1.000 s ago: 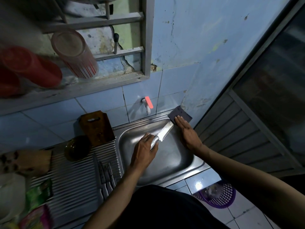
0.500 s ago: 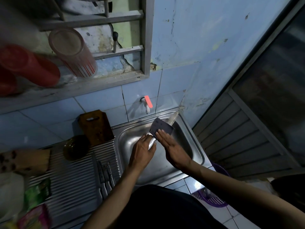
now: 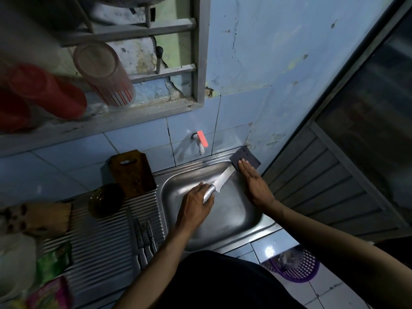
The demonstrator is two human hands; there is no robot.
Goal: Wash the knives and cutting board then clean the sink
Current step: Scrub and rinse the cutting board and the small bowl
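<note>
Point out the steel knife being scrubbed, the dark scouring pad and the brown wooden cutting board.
Steel knife with metal handle (image 3: 223, 180): head view, middle of the blade.
Dark square scouring pad (image 3: 247, 156): head view, bare face beyond the fingertips.
Brown wooden cutting board (image 3: 133, 175): head view, centre of its face, below the handle slot.
</note>
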